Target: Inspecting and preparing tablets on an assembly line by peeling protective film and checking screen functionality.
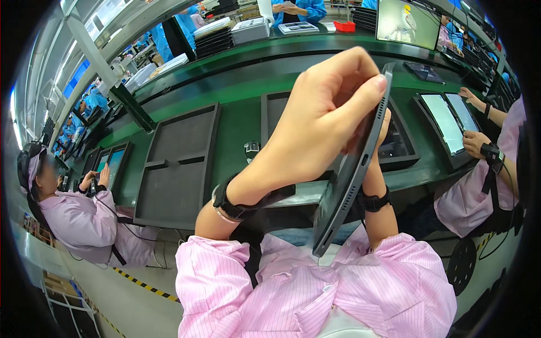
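A thin dark tablet (352, 174) is held up edge-on, tilted, in front of my chest. Its narrow side shows rows of small speaker holes and a port. My left hand (332, 107) grips the upper end, with thumb and bent fingers closed over it. Behind the tablet, my right hand (384, 132) holds it from the other side; most of its fingers are hidden. Both wrists wear black bands. Beyond my hands on the green bench lies a dark tray (414, 149), partly covered by my arm. A small metallic object (252, 149) sits left of my left forearm.
A dark two-compartment tray (177, 188) lies to the left. Co-workers sit on both sides; the right one touches a tablet (442, 124) with a lit screen. Stacked trays (214, 42) and a monitor (408, 22) stand at the back. A post (132, 107) rises far left.
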